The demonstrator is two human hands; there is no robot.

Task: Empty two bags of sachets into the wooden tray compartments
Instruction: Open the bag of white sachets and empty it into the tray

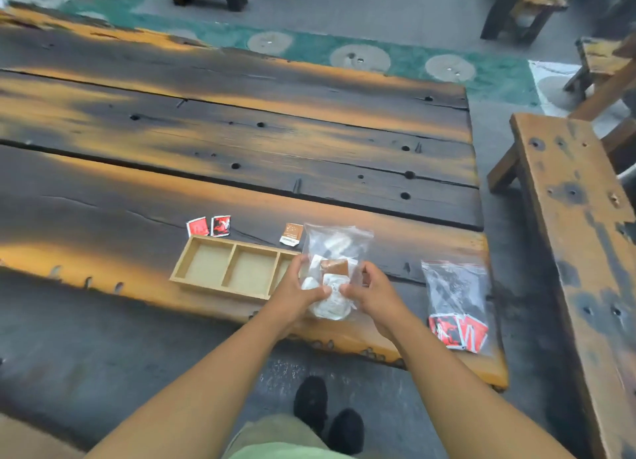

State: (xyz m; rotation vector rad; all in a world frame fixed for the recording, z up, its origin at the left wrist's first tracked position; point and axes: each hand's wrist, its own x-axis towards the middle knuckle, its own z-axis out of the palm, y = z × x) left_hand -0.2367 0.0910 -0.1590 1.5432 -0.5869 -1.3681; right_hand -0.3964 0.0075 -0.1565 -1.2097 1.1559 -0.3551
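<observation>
A clear plastic bag [335,248] of white and brown sachets is held just above the table's near edge. My left hand [298,286] grips its left side and my right hand [373,291] grips its right side, thumbs pinching the lower part. The wooden tray [206,288] lies to the left, its three compartments bare, the right one partly hidden behind my left hand. A second clear bag [456,303] with red sachets at its bottom lies flat on the table to the right.
Two red sachets [208,226] and one brown sachet [292,234] lie loose on the table behind the tray. The dark wooden table [241,142] stretches far back. A wooden bench [571,217] stands to the right. My shoes [328,414] are below the table edge.
</observation>
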